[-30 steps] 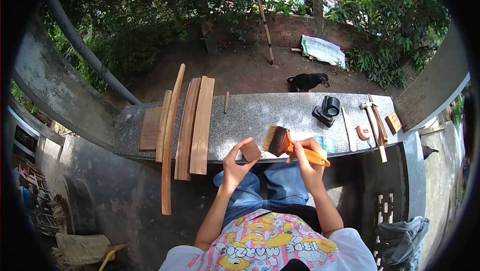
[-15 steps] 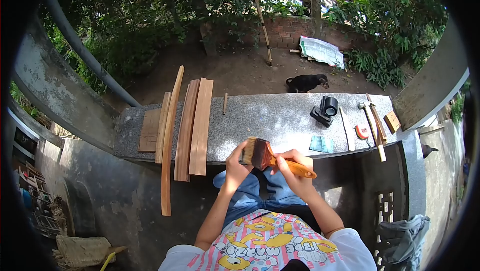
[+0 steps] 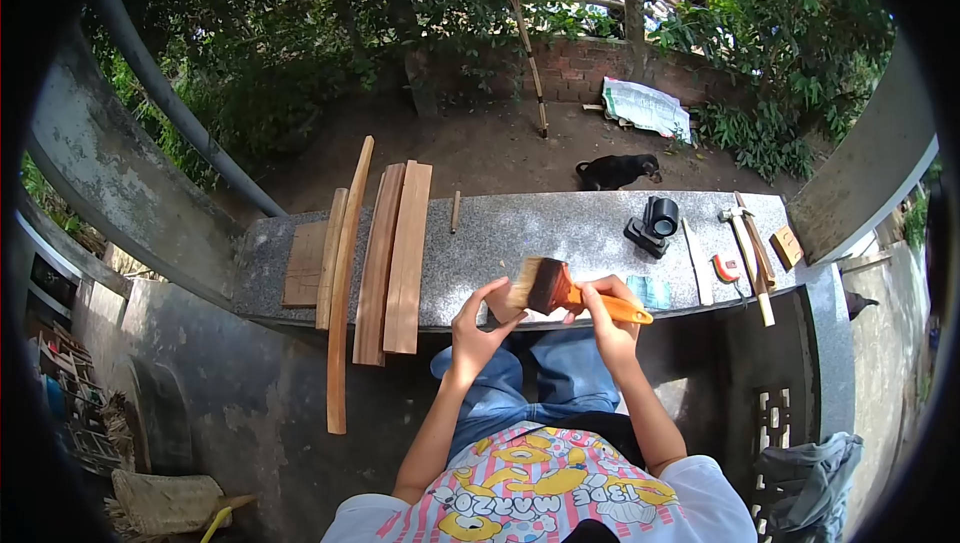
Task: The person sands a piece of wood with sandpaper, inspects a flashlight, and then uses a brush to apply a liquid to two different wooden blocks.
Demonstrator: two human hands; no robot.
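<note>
Pinching a block (image 3: 503,310) clear of the desk (image 3: 560,228), left hand (image 3: 478,331) fingers present it to the brush (image 3: 548,286) clenched in the right hand (image 3: 612,323).

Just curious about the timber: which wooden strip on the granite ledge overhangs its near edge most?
The thin, bowed strip, longest of all; its end hangs far below the two broad boards to its right.
</note>
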